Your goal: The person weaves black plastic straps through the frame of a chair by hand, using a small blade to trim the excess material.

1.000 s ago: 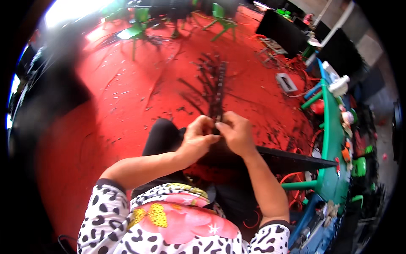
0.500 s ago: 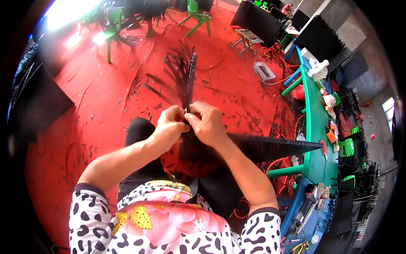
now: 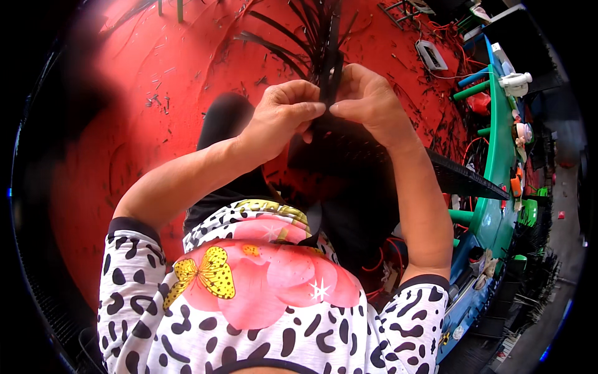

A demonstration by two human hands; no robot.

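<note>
My left hand and my right hand meet at the near end of a bundle of black flat strips. Both are closed in a pinch, their thumb tips nearly touching at the black strip. The exact bit between the fingertips is mostly hidden. Loose strip ends fan out ahead and to the left. Under my hands, and stretching right past my right forearm, lies a dark panel with a ridged edge; it looks woven from the same strips. My black-clad knee is below my left wrist.
A long green bench runs along the right with a white bottle-like item and small tools on it. A blue surface adjoins its near end. Strip scraps litter the red floor. A white box lies beyond.
The view has tilted down and shifted left, so hands and panel sit higher and further right in the picture. Both hands still pinch at the strips, with the fingers slightly rearranged.
</note>
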